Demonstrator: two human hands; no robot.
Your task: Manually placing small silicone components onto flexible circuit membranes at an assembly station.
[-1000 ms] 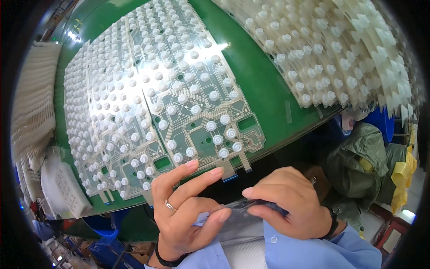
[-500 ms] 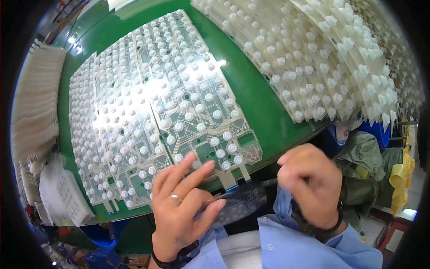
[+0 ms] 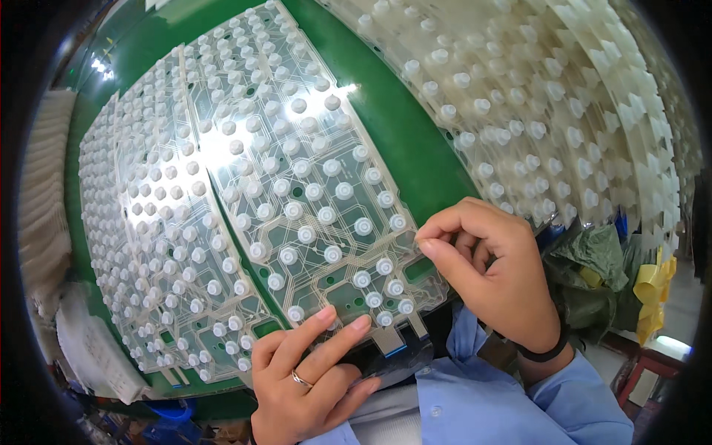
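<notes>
Pressed thumb and forefinger of right hand (image 3: pixel 495 271) together at right edge of nearest dome sheet (image 3: pixel 315 167); could not make out anything between the tips. Extended two fingers of left hand (image 3: pixel 308 382) over its near edge; could not judge left thumb and forefinger as touching or apart. Counted one ring (image 3: pixel 300 379), at least two sheets side by side, six white domes (image 3: pixel 373 300) clustered near the front right corner, two ribbon tails (image 3: pixel 387 341) below. Located nearest sheet left of right grip, flat on green table (image 3: pixel 408 148). Noted left stack (image 3: pixel 44 193), larger right stack (image 3: pixel 534 111); beyond, green bag (image 3: pixel 597 252), yellow wrapping (image 3: pixel 654 289).
</notes>
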